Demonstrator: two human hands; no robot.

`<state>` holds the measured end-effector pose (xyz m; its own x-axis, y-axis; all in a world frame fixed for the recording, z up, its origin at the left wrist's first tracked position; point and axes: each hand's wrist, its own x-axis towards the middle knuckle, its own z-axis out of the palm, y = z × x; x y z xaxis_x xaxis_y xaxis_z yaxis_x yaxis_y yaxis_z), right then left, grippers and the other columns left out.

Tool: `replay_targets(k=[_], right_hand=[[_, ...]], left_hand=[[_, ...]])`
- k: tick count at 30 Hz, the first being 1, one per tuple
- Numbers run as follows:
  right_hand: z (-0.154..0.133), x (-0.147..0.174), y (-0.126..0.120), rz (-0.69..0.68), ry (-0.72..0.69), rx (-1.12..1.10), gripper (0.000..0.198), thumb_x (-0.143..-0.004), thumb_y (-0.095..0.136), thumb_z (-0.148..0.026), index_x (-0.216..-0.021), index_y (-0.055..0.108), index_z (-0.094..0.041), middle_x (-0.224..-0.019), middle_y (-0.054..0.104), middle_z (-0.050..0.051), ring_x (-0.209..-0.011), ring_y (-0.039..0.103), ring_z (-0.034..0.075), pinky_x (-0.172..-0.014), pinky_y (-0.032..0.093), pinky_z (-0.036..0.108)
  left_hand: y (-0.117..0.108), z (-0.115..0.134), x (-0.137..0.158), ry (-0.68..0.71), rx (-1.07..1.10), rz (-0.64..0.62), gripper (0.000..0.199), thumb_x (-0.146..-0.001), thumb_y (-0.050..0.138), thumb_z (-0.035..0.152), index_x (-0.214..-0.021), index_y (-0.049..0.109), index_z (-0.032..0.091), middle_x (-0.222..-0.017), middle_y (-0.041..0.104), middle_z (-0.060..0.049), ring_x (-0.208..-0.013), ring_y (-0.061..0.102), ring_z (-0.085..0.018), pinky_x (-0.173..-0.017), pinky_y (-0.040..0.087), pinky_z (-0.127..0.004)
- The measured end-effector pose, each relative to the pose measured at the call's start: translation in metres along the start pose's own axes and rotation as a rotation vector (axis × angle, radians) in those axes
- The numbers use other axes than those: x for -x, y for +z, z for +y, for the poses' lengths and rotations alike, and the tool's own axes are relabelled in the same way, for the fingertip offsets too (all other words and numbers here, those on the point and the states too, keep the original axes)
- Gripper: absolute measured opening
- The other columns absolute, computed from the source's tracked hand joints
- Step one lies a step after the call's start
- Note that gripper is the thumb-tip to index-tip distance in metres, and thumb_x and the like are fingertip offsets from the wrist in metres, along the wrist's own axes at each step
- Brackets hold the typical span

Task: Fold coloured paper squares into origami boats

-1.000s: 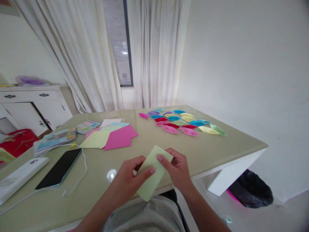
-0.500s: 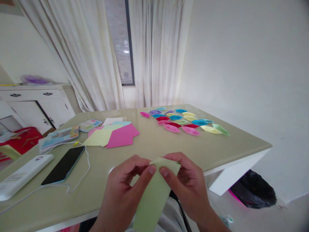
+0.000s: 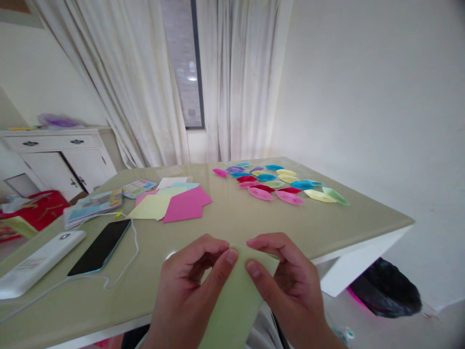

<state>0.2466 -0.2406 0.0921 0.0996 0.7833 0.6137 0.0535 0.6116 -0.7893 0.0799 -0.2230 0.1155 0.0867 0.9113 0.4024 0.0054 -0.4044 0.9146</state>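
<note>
A pale green sheet of paper (image 3: pixel 234 305), apparently folded, is held up between both hands in front of the table's near edge. My left hand (image 3: pixel 198 286) pinches its top left part between thumb and fingers. On the top right corner, my right hand (image 3: pixel 290 281) does the same, thumb on the near face and fingers behind. Both thumbs lie close together near the upper edge. Beyond the hands, several folded paper boat shapes (image 3: pixel 267 178) in pink, blue, yellow, red, purple and green lie on the table (image 3: pixel 240 218).
Loose coloured paper sheets (image 3: pixel 187 203) lie left of centre, beside some booklets (image 3: pixel 94 206). A black phone (image 3: pixel 100 247), a white cable (image 3: pixel 136 242) and a white power bank (image 3: pixel 39 264) occupy the left side. A black plastic bag (image 3: pixel 387 288) sits on the floor at right.
The right hand has shifted slightly right, away from the left, and the paper's top looks wider between the thumbs. The whole view has moved a little.
</note>
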Motion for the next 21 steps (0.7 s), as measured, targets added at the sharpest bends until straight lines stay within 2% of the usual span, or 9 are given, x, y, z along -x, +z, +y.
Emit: replay_targets(k=[5, 13, 21], right_hand=[[-0.0009, -0.0024, 0.0007, 0.006, -0.009, -0.001, 0.024, -0.096, 0.073, -0.018, -0.115, 0.075, -0.033, -0.097, 0.073, 0.001, -0.087, 0.069, 0.015, -0.071, 0.056, 0.018], [-0.0007, 0.0006, 0.0023, 0.01, 0.054, -0.041, 0.019, -0.097, 0.074, -0.022, -0.113, 0.075, -0.031, -0.095, 0.072, 0.003, -0.082, 0.068, 0.017, -0.065, 0.055, 0.021], [-0.0006, -0.0011, 0.0012, 0.009, 0.039, -0.024, 0.019, -0.096, 0.075, -0.022, -0.113, 0.076, -0.032, -0.093, 0.071, 0.003, -0.081, 0.067, 0.016, -0.063, 0.054, 0.021]], left_hand=[[0.0055, 0.0081, 0.0045, -0.105, 0.067, 0.058, 0.024, -0.087, 0.08, 0.04, -0.074, 0.073, 0.02, -0.066, 0.064, 0.002, -0.062, 0.056, -0.011, -0.053, 0.044, -0.016], [0.007, 0.0094, 0.0053, -0.108, 0.08, 0.076, 0.021, -0.085, 0.081, 0.039, -0.075, 0.075, 0.022, -0.067, 0.063, 0.003, -0.063, 0.055, -0.01, -0.053, 0.042, -0.015], [0.0051, 0.0087, 0.0062, -0.108, 0.093, 0.044, 0.021, -0.087, 0.08, 0.039, -0.077, 0.076, 0.021, -0.068, 0.063, 0.002, -0.065, 0.056, -0.011, -0.055, 0.045, -0.015]])
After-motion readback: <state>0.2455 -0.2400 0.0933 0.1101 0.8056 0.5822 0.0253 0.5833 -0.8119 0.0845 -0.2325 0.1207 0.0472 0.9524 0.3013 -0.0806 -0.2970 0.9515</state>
